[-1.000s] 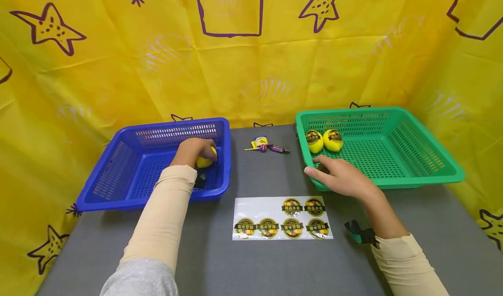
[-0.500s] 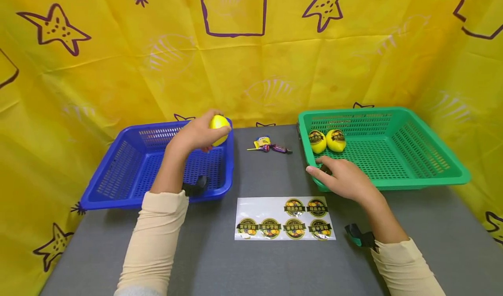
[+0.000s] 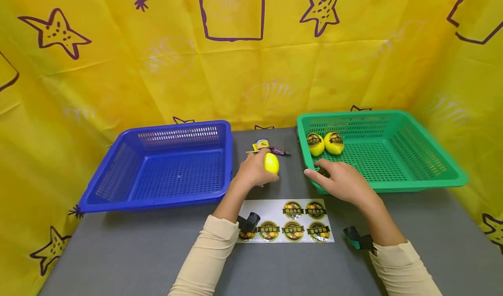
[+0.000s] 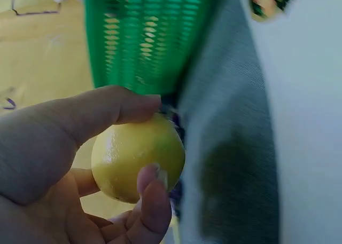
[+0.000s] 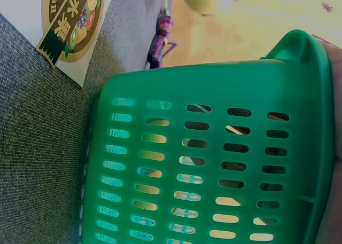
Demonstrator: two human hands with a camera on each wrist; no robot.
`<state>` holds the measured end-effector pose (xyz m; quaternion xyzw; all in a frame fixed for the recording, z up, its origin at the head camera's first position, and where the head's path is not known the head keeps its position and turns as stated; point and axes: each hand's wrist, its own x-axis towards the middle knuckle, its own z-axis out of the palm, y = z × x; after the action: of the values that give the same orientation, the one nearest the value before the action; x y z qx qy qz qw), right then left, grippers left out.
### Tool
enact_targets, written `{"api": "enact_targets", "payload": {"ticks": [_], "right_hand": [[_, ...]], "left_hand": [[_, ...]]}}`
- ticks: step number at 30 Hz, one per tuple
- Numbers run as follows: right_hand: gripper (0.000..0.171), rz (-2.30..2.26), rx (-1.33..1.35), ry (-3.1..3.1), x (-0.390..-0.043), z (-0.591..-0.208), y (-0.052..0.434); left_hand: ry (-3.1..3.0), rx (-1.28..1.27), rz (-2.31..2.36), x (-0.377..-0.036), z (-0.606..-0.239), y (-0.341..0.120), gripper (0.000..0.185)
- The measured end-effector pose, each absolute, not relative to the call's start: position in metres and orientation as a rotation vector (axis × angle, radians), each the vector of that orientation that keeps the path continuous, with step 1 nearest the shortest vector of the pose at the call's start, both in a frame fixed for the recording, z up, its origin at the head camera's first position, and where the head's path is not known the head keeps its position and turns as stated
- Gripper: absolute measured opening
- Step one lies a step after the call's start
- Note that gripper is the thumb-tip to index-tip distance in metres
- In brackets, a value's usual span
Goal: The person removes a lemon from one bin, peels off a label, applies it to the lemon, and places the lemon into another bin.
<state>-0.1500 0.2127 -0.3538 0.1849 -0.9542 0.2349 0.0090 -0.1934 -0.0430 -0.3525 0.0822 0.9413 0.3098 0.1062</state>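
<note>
Held between the thumb and fingers of my left hand is a plain yellow lemon, above the grey table between the two baskets. The left wrist view shows the lemon close up, its visible skin bare. My right hand grips the rim of the green basket at its near left corner, thumb on the outer side and fingers inside. Two lemons with round black-and-gold stickers lie at that basket's left end. A white sticker sheet lies below, partly covered by my left wrist.
The blue basket stands at the left, with no fruit visible in it. Behind my left hand lie a yellow-wrapped sweet and a purple-wrapped candy. A yellow patterned cloth hangs behind the table.
My left hand has lifted the lemon out of the blue basket and carried it right, over the table's middle. My right hand has stayed at the green basket's corner.
</note>
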Motion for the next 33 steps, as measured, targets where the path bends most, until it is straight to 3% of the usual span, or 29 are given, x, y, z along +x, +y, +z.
{"api": "enact_targets", "payload": {"ticks": [6,19,28,33], "right_hand": [[0.054,0.73,0.561,-2.968,-0.15,-0.355,0.213],[0.056,0.954,0.638,-2.948,-0.146,-0.346,0.214],[0.047,0.972,0.998,-2.523,-0.106,-0.328,0.198],[0.046,1.068,1.276,-2.555,-0.081,-0.332,0.189]], "left_hand": [[2.774,0.19,0.82,-0.201,-0.378,-0.043,0.09],[2.749,0.225,0.803,-0.202,-0.386,-0.047,0.095],[2.759,0.281,0.827,-0.201,-0.385,-0.049,0.097],[2.747,0.275,0.839,-0.194,-0.382,-0.047,0.108]]}}
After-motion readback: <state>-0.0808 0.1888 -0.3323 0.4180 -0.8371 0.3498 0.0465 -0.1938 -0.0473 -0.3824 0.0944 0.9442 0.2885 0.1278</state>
